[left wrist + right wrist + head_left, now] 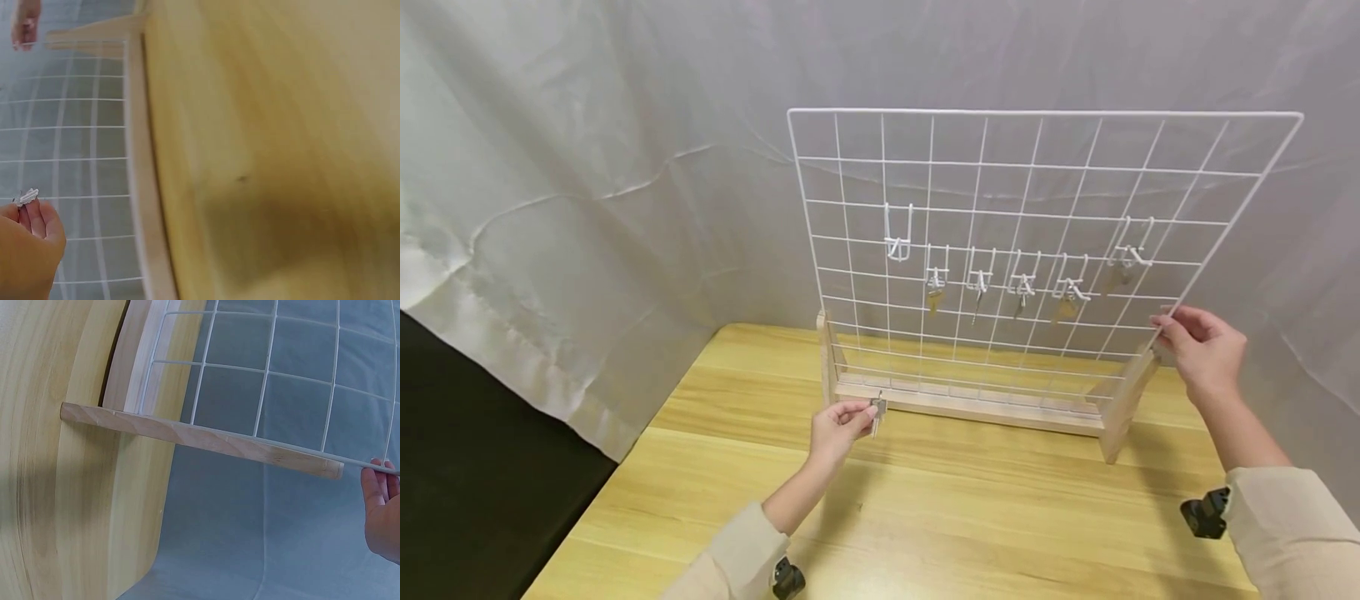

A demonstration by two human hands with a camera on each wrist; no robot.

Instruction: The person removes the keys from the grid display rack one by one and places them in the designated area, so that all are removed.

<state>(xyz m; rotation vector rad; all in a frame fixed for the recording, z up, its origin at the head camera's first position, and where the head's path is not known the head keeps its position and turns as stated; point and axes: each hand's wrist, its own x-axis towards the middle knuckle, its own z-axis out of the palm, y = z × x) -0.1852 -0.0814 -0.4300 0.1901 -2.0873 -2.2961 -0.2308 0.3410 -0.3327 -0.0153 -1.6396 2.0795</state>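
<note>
My left hand (838,429) pinches a small bunch of silver keys (877,407) between thumb and fingers, in front of the lower left of a white wire grid panel (1045,111). The left wrist view shows the edges of the keys (29,197) past the fingertips. My right hand (1213,346) holds the panel's right side wire between thumb and fingers, just above the wooden stand (1000,414). In the right wrist view, the fingers (373,487) touch that wire. White hooks hang on the grid; the leftmost hook (898,248) is bare, and keys (934,298) hang from several others.
The stand's right foot (1122,417) and left foot (828,358) rest on a wood-grain table (970,517). Grey cloth (625,108) surrounds the back and sides. A dark area (482,467) lies beyond the table's left edge.
</note>
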